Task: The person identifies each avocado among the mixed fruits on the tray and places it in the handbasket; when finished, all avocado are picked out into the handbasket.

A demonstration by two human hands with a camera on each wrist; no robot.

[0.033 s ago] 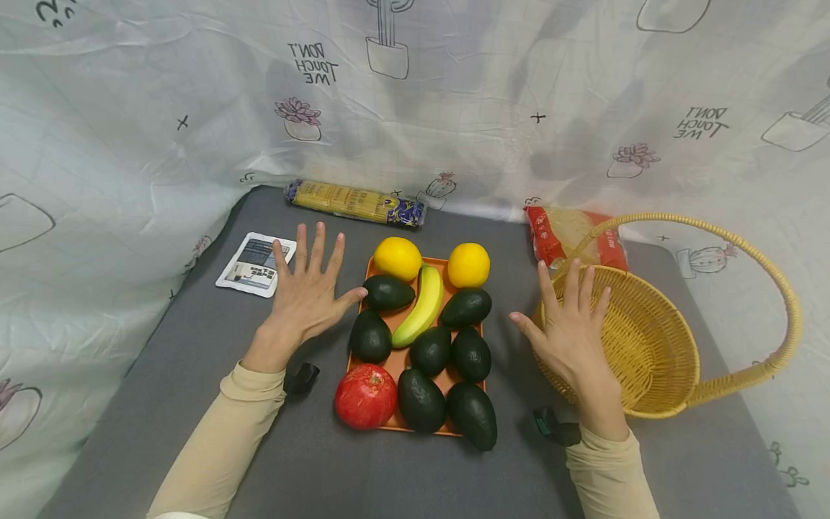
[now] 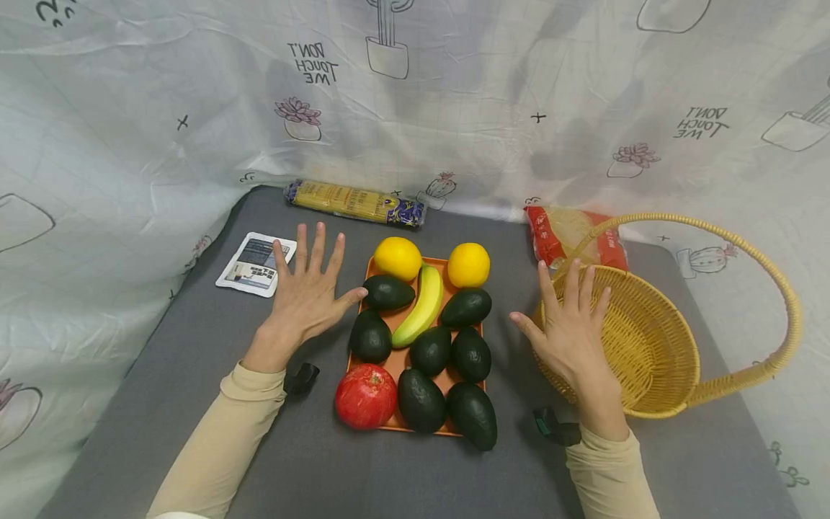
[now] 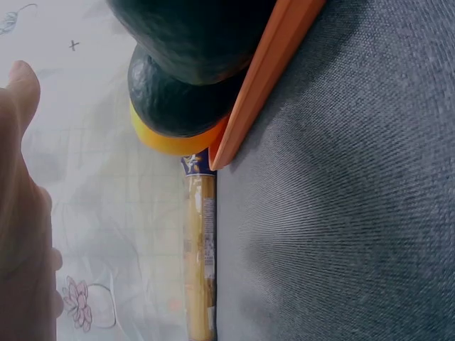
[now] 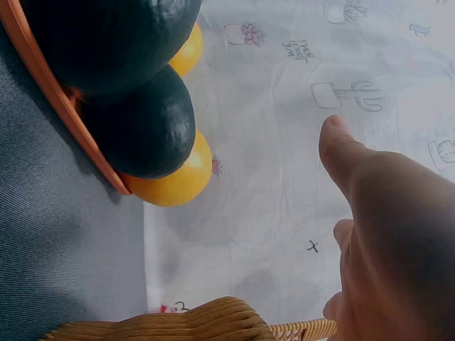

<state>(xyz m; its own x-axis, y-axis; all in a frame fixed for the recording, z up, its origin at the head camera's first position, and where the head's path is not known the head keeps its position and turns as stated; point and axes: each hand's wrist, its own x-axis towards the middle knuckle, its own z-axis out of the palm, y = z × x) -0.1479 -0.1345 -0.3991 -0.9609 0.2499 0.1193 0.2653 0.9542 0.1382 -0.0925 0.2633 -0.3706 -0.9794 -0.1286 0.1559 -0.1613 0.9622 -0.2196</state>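
Left hand (image 2: 303,295): fingers straight, spread, holding nothing; thumb beside the nearest of the avocados (image 2: 389,293) (the wrist view shows them apart).
Right hand (image 2: 573,330): likewise splayed, holding nothing, by the wicker basket's (image 2: 656,313) tray-side rim.
Orange tray (image 2: 397,361): between the hands, rim probably keeping avocados, pomegranate (image 2: 366,396) and yellow fruits (image 2: 398,259) from rolling; banana (image 2: 424,306) nestled among them.
Noodle packet (image 2: 350,202): at the back, presumably leaving room.

Dark avocados (image 2: 421,401) on orange tray (image 2: 398,360), wicker basket (image 2: 648,324) nearby
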